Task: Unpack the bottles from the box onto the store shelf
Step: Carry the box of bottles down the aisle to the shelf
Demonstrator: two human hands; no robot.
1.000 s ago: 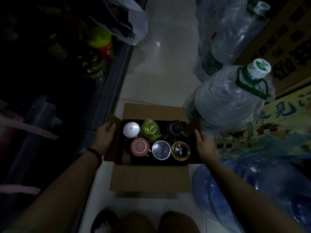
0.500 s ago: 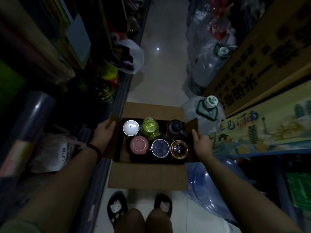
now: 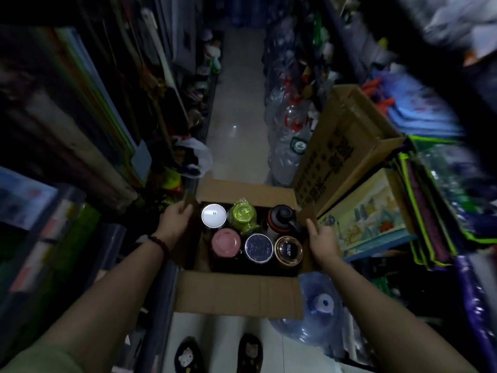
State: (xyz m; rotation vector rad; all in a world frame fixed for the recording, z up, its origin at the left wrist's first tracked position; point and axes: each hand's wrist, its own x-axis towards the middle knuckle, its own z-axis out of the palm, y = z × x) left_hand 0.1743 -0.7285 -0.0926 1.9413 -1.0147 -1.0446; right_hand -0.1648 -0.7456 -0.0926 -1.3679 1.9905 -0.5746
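Note:
An open cardboard box (image 3: 236, 294) is carried in front of me, above the aisle floor. It holds several upright bottles seen from above: a white-lidded one (image 3: 214, 215), a green one in plastic wrap (image 3: 242, 216), a black one (image 3: 281, 218), a pink-lidded one (image 3: 226, 242), a dark blue one (image 3: 258, 247) and a gold-rimmed one (image 3: 288, 250). My left hand (image 3: 174, 222) grips the box's left side flap. My right hand (image 3: 321, 238) holds the right side, thumb pointing up along the flap.
Dark store shelves (image 3: 80, 146) line the left of a narrow tiled aisle (image 3: 236, 109). On the right stand large water jugs (image 3: 289, 146), a big cardboard carton (image 3: 347, 146) and stacked goods. A blue water jug (image 3: 320, 308) lies below the box. My slippered feet (image 3: 188, 356) show at the bottom.
The box has risen with both hands on it and the view has lifted, showing more of the aisle and shelves. Both hands keep their hold on the sides.

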